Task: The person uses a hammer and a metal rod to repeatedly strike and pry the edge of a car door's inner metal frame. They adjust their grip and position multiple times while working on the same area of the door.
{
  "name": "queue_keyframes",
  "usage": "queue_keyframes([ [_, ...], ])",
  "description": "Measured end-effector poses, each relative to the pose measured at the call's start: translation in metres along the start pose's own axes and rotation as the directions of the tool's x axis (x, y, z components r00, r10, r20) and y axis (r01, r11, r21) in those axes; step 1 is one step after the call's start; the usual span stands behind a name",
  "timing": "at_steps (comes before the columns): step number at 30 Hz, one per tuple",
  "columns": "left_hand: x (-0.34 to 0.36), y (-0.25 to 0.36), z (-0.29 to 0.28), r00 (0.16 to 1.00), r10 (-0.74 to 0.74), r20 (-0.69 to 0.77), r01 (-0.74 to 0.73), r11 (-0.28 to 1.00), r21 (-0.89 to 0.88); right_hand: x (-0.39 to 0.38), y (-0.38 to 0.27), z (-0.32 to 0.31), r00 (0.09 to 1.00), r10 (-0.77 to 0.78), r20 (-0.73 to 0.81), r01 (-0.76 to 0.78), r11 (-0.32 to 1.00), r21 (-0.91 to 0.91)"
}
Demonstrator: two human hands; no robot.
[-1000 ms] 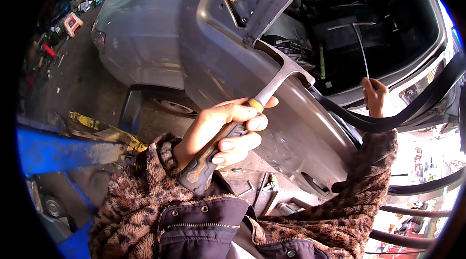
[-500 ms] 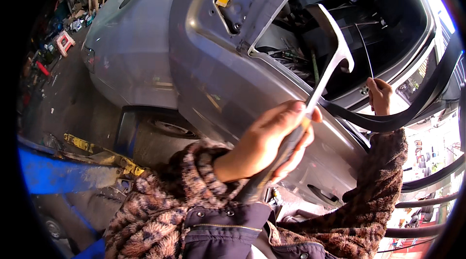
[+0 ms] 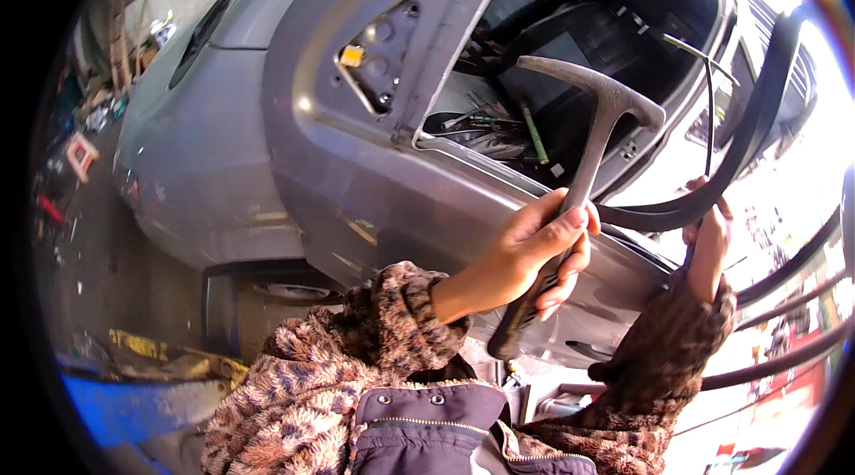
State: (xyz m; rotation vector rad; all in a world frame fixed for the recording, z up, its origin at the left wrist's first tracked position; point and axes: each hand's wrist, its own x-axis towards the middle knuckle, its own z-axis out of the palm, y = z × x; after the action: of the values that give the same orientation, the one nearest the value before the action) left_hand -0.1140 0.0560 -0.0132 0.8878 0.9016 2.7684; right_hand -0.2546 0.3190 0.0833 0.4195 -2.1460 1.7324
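My left hand (image 3: 521, 257) is wrapped round the dark grip of a pick hammer (image 3: 598, 132). Its long curved pick points left and its short blunt face points right, in front of the car's window opening. Off to the right, my right hand (image 3: 710, 248) is closed on a thin dark rod with a crosspiece at its top (image 3: 710, 119). The rod stands upright, its lower end hidden in the hand. A black rubber strip (image 3: 663, 219) loops out from the window edge and passes in front of part of that hand. Below lies the grey car door (image 3: 445, 199).
Inside the car, several hand tools (image 3: 485, 119) and a green-handled tool (image 3: 534, 132) lie near the seats. A blue lift arm with yellow parts (image 3: 142, 404) is at lower left. Clutter and a red-and-white stool (image 3: 80, 157) are at far left. More black strips (image 3: 784, 355) hang at right.
The hammer has turned, so its head shows side-on across the window. My right hand has drawn back and lower with the rod, which now stands upright outside the opening. The view has shifted rightward.
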Motion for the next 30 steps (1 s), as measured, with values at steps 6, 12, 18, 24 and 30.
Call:
queue_keyframes([
  [6,-0.028,0.033,0.003,0.986,-0.12,-0.116,0.133,0.985,0.108,-0.122,-0.005,0.049,0.899,-0.21,-0.384,0.134,0.967,-0.216],
  [12,-0.025,0.044,-0.021,0.985,-0.122,0.123,0.145,0.969,-0.198,-0.213,0.038,0.13,0.639,-0.183,-0.747,0.327,0.944,0.049],
  [18,0.009,0.044,-0.01,0.925,-0.028,0.38,0.18,0.911,-0.371,-0.265,0.007,0.159,0.637,-0.331,-0.696,0.444,0.896,-0.02],
  [24,0.013,0.03,0.015,0.944,-0.1,0.314,0.254,0.826,-0.502,-0.254,-0.056,0.175,0.609,-0.358,-0.707,0.628,0.763,0.155],
  [30,0.029,0.021,0.031,0.952,-0.117,0.284,0.194,0.947,-0.256,-0.2,-0.106,0.147,0.565,-0.434,-0.701,0.691,0.714,0.114],
])
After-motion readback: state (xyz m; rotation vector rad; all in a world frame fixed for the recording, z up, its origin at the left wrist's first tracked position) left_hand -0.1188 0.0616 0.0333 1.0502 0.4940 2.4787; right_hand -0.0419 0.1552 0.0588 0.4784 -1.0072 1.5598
